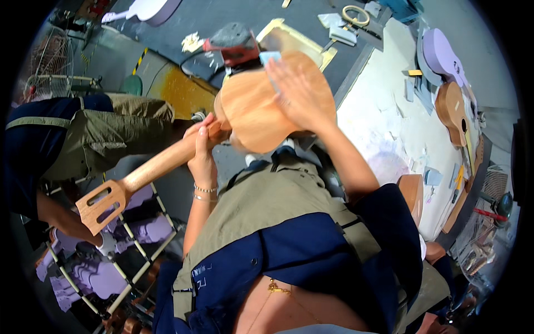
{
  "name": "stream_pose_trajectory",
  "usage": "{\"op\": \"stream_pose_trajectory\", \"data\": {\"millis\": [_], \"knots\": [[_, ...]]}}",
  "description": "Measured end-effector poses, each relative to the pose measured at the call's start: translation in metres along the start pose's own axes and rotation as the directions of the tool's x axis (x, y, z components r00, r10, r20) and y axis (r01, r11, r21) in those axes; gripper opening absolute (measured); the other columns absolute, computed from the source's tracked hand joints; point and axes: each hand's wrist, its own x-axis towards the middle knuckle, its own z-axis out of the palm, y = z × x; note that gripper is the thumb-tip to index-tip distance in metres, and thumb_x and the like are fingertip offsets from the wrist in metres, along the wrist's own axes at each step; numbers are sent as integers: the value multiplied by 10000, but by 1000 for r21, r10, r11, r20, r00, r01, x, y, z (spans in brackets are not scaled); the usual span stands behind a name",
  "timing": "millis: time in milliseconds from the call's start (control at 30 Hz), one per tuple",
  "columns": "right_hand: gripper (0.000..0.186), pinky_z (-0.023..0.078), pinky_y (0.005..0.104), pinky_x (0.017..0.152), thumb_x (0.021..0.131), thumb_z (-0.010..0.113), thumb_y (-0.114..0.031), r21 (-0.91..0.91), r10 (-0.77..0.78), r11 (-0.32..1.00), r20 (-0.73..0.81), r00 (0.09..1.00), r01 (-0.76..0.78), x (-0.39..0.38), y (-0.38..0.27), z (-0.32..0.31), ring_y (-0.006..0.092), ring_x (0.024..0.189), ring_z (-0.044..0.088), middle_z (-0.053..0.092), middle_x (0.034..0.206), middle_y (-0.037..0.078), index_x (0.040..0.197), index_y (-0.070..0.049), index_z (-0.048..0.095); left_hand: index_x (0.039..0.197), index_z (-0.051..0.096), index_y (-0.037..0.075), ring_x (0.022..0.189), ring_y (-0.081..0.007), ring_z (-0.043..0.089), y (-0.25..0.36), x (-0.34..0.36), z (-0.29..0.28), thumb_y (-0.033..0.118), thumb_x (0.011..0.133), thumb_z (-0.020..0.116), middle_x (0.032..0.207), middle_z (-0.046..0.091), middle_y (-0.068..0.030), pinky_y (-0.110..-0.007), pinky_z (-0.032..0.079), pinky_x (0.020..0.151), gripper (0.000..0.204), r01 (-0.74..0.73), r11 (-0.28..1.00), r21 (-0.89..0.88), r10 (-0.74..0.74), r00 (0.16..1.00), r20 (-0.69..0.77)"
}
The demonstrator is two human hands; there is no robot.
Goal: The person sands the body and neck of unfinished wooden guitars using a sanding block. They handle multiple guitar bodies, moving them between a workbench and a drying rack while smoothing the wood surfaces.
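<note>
An unfinished wooden ukulele [250, 106] is held in front of me with its plain flat back facing up. Its slotted headstock [103, 207] points down to the left. My left hand [203, 153] is closed round the neck close to the body. On the back lies my right hand [295, 94], its fingers long and flat, holding a light blue piece of sandpaper [270, 57] against the wood near the upper edge. Much of that sandpaper is hidden under the fingers, which motion smears slightly.
A red and grey power sander [232, 44] sits on the dark bench beyond the ukulele. On the white bench to the right are a purple ukulele body [444, 53] and a wooden one [451, 114]. A co-worker [105, 133] stands left, near a rack [136, 289] of purple ukuleles.
</note>
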Motion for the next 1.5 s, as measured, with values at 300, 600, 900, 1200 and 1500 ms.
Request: {"op": "stream_pose_trajectory", "data": {"millis": [300,600,900,1200,1500], "knots": [[599,172,499,1070,895,413,-420,145,-59,987,-89,994,71,-17,-73,-1,313,1323,257,304,1429,120,1375,-76,312,1114,471,10,1070,-208,546,-5,-1,-1,165,888,549,1183,552,-169,-318,429,923,285,-13,1000,11,13,1000,-15],[604,153,577,1037,852,473,-248,-158,169,969,-121,978,-187,-72,-3,15,313,1321,254,270,1439,139,1389,-58,270,1110,465,24,1051,-204,553,-11,-2,-1,166,889,545,1171,565,-161,-320,437,916,274,-39,999,-32,38,999,-27],[781,114,588,1044,769,620,-341,13,90,996,73,993,-91,-101,-77,-9,275,1344,221,266,1448,90,1407,-105,236,1001,491,73,1035,-219,572,-12,6,-10,197,877,566,1142,582,-140,-350,519,813,191,77,994,-73,-86,989,-118],[641,93,570,1061,905,377,-420,-23,107,994,15,994,-107,-126,-50,3,265,1365,180,241,1458,133,1405,-47,230,1014,509,62,990,-180,579,-10,14,-5,233,885,539,1175,567,-125,-310,524,783,216,73,997,-13,-74,994,-77],[622,78,548,1074,899,428,-333,46,128,991,-12,992,-128,-95,-44,-3,289,1366,169,233,1450,172,1394,-10,234,1038,457,69,1062,-243,563,-7,16,-1,210,871,574,1165,568,-163,-367,486,876,248,30,1000,8,-29,998,-54]]}}
